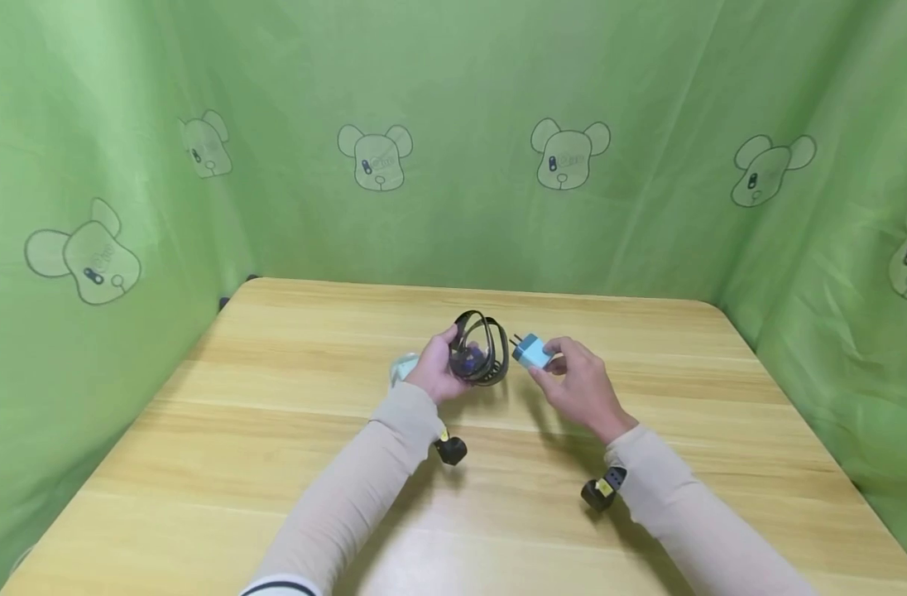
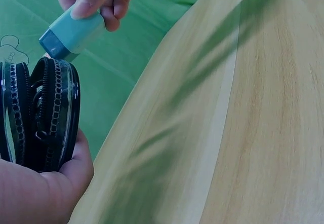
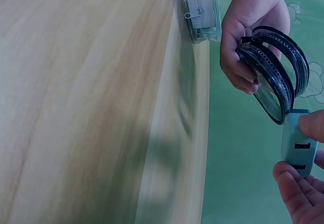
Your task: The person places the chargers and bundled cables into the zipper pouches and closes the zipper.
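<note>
My left hand (image 1: 433,377) grips a round, see-through zip pouch (image 1: 485,371) with black trim. The pouch's two halves stand apart, its zipper teeth showing in the left wrist view. Between the thumb and fingers of my right hand (image 1: 583,389) is a light-blue USB wall charger (image 1: 532,351). Two prongs stick out toward the pouch, and two USB ports show on its face in the right wrist view. The charger is held right at the pouch's rim, overlapping it in both wrist views.
Beyond my left hand, a second clear pouch (image 3: 200,11) with a pale zipper lies on the wooden table (image 1: 647,356), partly hidden by the hand in the head view. A green curtain (image 1: 468,232) with bear-head prints surrounds the table's back and sides.
</note>
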`<state>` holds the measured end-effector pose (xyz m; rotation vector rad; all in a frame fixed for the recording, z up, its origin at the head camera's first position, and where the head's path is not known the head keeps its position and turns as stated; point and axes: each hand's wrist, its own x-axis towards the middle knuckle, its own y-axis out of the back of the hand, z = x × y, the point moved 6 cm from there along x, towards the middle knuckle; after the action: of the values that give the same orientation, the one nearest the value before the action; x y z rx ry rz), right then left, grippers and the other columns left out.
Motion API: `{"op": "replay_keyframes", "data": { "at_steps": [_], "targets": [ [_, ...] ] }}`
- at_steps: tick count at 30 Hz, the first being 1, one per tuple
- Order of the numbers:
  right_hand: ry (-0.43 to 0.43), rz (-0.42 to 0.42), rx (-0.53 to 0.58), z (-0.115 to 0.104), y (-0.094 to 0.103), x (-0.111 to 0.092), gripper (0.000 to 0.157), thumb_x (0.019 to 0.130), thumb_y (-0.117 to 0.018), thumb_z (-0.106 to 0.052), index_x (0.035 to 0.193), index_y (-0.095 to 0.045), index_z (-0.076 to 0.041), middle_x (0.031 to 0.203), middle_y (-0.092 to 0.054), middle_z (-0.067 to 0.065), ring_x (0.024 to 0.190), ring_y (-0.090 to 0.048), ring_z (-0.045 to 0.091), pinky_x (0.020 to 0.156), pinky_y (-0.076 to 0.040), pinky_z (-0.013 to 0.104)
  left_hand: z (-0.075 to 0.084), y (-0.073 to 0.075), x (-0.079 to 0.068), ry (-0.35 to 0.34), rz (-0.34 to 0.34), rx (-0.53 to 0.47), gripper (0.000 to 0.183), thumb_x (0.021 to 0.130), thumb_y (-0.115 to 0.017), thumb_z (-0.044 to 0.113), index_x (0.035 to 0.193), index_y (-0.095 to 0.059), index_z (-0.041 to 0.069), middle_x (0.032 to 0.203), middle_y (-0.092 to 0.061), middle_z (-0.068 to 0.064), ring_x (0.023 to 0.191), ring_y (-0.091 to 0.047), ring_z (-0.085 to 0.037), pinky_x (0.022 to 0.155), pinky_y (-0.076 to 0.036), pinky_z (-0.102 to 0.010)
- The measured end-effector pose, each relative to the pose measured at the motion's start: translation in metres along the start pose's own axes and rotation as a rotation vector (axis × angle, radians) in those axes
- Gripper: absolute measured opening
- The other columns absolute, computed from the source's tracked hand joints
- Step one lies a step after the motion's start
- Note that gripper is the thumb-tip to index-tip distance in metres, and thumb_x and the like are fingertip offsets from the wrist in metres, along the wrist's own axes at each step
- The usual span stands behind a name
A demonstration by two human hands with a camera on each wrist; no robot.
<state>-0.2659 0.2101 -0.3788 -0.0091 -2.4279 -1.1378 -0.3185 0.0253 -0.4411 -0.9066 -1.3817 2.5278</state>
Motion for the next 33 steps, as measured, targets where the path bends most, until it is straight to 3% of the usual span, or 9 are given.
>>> {"op": "replay_keyframes", "data": {
  "at_steps": [9,33],
  "targets": [
    [0.041,0.047,0.0,-0.005,0.002,0.002,0.033,0.085,-0.074,-0.015,0.107,-0.056,0.001,0.1,-0.063,0.02,0.083,-0.067,0.034,0.072,-0.058,0.047,0.001,0.0,-0.002,-0.004,-0.014,0.03,0.056,0.1,-0.047,0.038,0.148,-0.029,0.014,0.152,-0.03,-0.009,0.131,-0.039,-0.03,0.11,-0.034,-0.049],
    [0.11,0.082,0.009,-0.023,0.003,0.008,0.034,0.083,-0.076,-0.014,0.105,-0.056,0.002,0.1,-0.063,0.019,0.082,-0.067,0.032,0.072,-0.059,0.044,0.001,-0.003,-0.004,-0.016,-0.005,0.042,0.047,0.101,-0.045,0.038,0.143,-0.037,0.017,0.152,-0.032,-0.011,0.132,-0.039,-0.03,0.109,-0.034,-0.05]
  ]
}}
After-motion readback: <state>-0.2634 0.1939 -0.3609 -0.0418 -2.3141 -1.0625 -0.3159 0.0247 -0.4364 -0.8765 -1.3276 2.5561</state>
